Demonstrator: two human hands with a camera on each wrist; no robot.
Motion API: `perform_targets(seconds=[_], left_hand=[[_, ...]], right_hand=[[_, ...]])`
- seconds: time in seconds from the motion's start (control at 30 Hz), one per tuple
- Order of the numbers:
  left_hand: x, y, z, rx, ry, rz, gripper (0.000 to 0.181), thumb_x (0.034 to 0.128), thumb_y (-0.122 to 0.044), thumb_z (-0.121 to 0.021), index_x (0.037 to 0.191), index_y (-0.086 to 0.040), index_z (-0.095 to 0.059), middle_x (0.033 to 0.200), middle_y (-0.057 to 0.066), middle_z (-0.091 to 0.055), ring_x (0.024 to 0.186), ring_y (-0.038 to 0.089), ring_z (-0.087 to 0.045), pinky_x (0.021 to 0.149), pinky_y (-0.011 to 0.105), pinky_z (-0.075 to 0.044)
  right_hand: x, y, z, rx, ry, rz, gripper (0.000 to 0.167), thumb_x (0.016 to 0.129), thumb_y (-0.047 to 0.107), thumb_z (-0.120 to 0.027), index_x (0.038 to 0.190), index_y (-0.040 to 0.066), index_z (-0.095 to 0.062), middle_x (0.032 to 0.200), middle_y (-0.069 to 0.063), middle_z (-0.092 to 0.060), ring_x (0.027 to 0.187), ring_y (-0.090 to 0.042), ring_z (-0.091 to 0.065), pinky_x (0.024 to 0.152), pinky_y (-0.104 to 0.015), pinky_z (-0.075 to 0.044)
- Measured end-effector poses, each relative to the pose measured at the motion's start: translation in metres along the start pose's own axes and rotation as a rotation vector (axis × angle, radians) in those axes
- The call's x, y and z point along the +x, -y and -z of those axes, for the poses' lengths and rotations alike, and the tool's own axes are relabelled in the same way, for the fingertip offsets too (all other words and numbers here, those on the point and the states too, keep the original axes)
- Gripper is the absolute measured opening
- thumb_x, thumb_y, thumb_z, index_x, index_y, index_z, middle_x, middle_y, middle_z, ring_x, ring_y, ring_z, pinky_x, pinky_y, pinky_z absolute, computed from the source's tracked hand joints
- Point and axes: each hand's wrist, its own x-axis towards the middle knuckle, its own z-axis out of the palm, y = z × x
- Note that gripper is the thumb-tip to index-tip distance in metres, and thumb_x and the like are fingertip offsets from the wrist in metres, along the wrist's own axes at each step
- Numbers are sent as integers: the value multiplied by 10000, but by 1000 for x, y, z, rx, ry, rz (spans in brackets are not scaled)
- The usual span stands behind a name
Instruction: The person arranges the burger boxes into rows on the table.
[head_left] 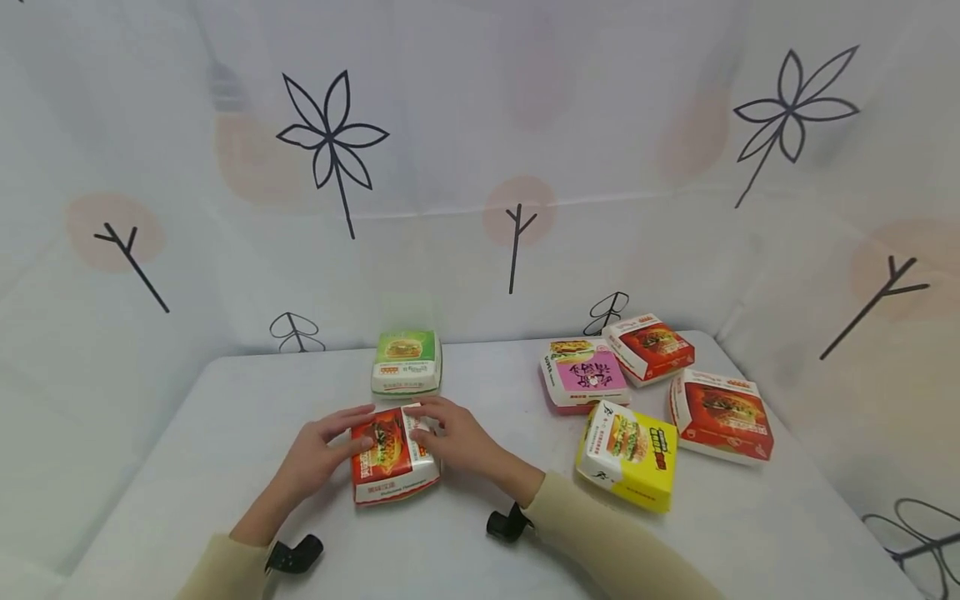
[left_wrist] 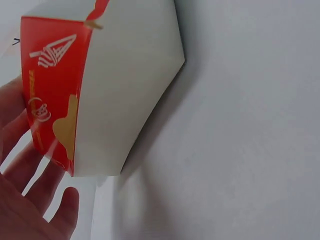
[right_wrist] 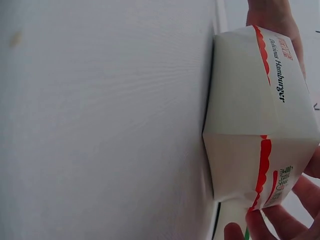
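A red and white hamburger box (head_left: 393, 458) sits on the white table between both hands. My left hand (head_left: 318, 450) holds its left side, thumb over the lid and index finger along the far edge. In the left wrist view, the left fingers (left_wrist: 35, 175) lie against the box's red side panel (left_wrist: 52, 95). My right hand (head_left: 457, 433) grips the far right corner, its fingers bent over the edge. The right wrist view shows the right fingers (right_wrist: 280, 222) at one end of the box (right_wrist: 260, 90). Its base appears to touch the table.
Just beyond stands a green and white burger box (head_left: 407, 362). To the right are a pink box (head_left: 585, 375), a yellow box (head_left: 630, 454) and two red boxes, one at the back (head_left: 648, 346), one nearer the right edge (head_left: 722, 412). A patterned cloth (head_left: 450, 167) hangs behind.
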Motion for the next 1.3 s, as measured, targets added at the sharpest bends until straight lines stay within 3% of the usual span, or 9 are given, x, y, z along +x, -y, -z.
perform_targets(seconds=[0.3,0.5,0.63,0.87,1.13,1.3], left_hand=[[-15,-11,1,38,-93,-58,447,899,-431,-723,1268,-180,-697,1440,17,-552,1369,332,-441,1032,660,-368],[-36,-20,7,65,-100,-72,487,849,-425,-779,1259,-175,-701,1432,11,-556,1347,332,-454,998,664,-402],[-45,-23,6,104,-66,-75,545,788,-410,-835,1267,-190,-698,1434,16,-552,1337,351,-457,988,661,-414],[-44,-23,2,135,-49,-49,536,761,-349,-867,1255,-215,-706,1440,12,-549,1340,359,-464,991,623,-438],[-41,-18,6,62,-2,-26,514,797,-304,-839,1279,-201,-690,1482,-5,-509,1351,351,-459,940,485,-525],[-41,-16,7,31,-5,-26,465,816,-285,-827,1257,-211,-703,1467,-17,-525,1341,341,-473,918,464,-541]], right_hand=[[-1,3,1,-16,-3,3,394,980,276,-648,1358,168,-625,1470,-20,-493,1362,-232,-446,1053,-473,-438],[-1,2,0,-20,-8,10,394,984,271,-641,1363,163,-622,1466,-20,-497,1360,-230,-450,1054,-465,-439],[-1,2,0,-24,-9,4,394,987,280,-637,1364,167,-623,1471,-36,-493,1358,-236,-452,1050,-467,-443],[-2,2,0,-23,-12,15,387,984,280,-640,1354,167,-627,1428,-24,-525,1314,-216,-486,995,-410,-488],[-2,0,-1,-89,-18,43,399,981,302,-643,1354,161,-620,1381,-32,-541,1242,-195,-524,944,-328,-510],[-7,4,1,-155,-16,40,419,976,325,-645,1358,158,-611,1370,-52,-538,1248,-208,-523,1003,-381,-479]])
